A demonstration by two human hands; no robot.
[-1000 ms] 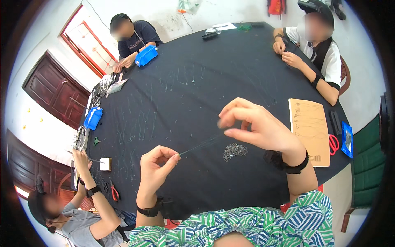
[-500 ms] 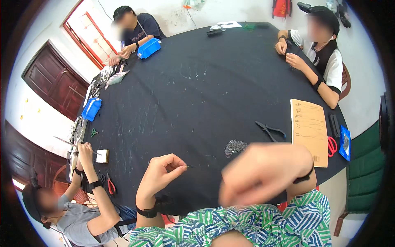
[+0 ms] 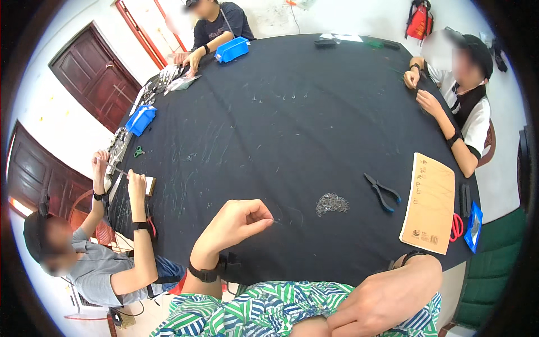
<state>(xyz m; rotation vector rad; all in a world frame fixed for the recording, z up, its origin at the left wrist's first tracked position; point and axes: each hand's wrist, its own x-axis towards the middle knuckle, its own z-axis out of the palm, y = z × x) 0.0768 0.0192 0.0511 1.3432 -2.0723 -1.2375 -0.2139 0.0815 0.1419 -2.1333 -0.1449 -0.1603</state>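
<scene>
Seemingly midway: hooks point(image 3: 419, 176) on the tabletop's point(image 3: 269, 168) right-edge card point(image 3: 431, 216), a pile point(image 3: 332, 205) loose; my left grip point(image 3: 238, 224) pinches thread point(image 3: 275, 221), my right grip point(image 3: 382, 295) unclear.

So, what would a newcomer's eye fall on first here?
Probably the black tablecloth filling the middle. On it, right of the left hand pinching fine thread, lies a pile of small metal pieces, with blue-ended pliers further right. A red backpack hangs upper right.
</scene>
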